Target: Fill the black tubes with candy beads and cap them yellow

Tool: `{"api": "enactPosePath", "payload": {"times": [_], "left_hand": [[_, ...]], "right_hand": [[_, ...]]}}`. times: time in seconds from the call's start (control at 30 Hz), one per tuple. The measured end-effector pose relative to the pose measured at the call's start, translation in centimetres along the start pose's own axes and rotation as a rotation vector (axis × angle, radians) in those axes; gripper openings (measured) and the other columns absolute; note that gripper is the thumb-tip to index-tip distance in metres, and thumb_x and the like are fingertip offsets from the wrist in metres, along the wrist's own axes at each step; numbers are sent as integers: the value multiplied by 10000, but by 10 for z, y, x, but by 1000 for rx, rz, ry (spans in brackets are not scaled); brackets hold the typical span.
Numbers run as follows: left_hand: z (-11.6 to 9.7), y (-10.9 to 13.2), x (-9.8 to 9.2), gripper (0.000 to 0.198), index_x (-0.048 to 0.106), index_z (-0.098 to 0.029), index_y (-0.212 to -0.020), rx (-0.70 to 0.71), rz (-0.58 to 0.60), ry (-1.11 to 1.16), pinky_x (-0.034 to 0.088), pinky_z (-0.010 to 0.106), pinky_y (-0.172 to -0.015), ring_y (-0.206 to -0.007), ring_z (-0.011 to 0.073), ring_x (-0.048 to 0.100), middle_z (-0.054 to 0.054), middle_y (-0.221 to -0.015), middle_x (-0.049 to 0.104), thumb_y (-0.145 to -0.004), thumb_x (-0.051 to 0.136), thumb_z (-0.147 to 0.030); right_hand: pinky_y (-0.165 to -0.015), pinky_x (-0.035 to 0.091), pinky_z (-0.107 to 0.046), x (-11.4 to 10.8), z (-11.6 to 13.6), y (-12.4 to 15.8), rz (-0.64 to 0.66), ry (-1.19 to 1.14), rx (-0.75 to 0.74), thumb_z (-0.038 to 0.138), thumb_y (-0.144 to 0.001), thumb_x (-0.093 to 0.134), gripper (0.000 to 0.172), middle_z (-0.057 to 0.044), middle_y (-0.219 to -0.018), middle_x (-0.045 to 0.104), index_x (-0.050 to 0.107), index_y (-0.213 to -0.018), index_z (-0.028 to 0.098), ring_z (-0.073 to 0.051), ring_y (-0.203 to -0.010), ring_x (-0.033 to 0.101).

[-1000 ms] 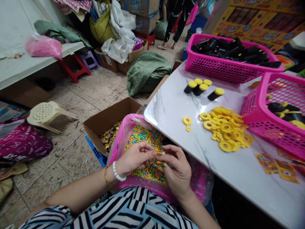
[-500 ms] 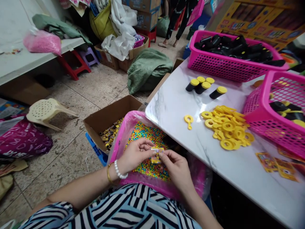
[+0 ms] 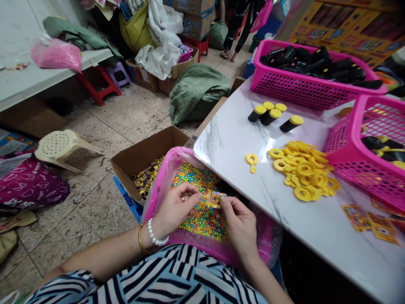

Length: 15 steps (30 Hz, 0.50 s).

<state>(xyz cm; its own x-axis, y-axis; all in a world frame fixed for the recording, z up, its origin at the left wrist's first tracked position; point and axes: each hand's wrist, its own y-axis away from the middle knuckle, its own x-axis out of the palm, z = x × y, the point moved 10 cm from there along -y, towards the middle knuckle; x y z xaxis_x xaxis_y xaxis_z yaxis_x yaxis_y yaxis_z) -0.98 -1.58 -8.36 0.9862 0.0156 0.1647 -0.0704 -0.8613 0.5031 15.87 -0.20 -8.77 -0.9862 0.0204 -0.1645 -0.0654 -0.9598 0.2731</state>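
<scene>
Left hand (image 3: 175, 210) and right hand (image 3: 238, 226) pinching yellow printed packet (image 3: 215, 199), above multicoloured beads (image 3: 202, 219) in pink plastic liner (image 3: 158, 185), marble table (image 3: 228, 143) at right

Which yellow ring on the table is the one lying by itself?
The yellow ring with the short tab, on the marble table: it lies alone, left of the heap of yellow rings, which overlap one another.

Bright, even light, with glare on the marble tabletop (image 3: 267, 145) and bowed frame edges.
</scene>
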Motion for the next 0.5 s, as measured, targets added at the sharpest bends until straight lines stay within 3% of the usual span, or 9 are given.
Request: {"api": "enactPosePath", "payload": {"times": [0.13, 0.27, 0.37, 0.43, 0.5], "left_hand": [[10, -3, 17, 384, 513, -172, -911, -17, 148, -36, 303, 186, -400, -421, 56, 406, -81, -603, 464, -728, 708, -447], [6, -9, 13, 145, 501, -175, -797, 73, 156, -176, 382, 214, -478, -487, 87, 494, -50, -657, 498, -745, 594, -273], [-10, -7, 16, 85, 558, -173, -814, 240, 211, -587, 386, 232, -550, -592, 135, 540, -14, -665, 557, -736, 532, -153], [-18, -2, 25, 183, 595, -163, -932, 353, 269, -909, 401, 260, -594, -659, 178, 576, 29, -728, 616, -764, 526, -138], [-22, 2, 31, 300, 570, -147, -1082, 410, 296, -1099, 421, 285, -617, -694, 213, 602, 62, -785, 643, -785, 529, -147]], "right_hand": [[-722, 491, -266, 7, 7, -1, 18, -52, -113, 492, -832, 633, 354, -53, -788, 653, 697, -737, 157, -159, -756, 590], [-806, 516, -292, 19, 10, 3, 141, -20, -131, 413, -840, 645, 258, -69, -919, 693, 717, -896, 171, -179, -866, 638], [-821, 521, -294, 19, 28, 6, 219, 99, -211, 354, -851, 640, 298, -73, -1011, 693, 673, -1098, 190, -178, -914, 648], [-818, 517, -291, 24, 47, 9, 313, 246, -330, 296, -828, 652, 290, -66, -1032, 688, 674, -1102, 203, -175, -918, 645], [-751, 511, -273, 27, 57, 9, 366, 396, -400, 236, -804, 641, 254, -41, -927, 694, 688, -1051, 207, -158, -819, 643]]}}
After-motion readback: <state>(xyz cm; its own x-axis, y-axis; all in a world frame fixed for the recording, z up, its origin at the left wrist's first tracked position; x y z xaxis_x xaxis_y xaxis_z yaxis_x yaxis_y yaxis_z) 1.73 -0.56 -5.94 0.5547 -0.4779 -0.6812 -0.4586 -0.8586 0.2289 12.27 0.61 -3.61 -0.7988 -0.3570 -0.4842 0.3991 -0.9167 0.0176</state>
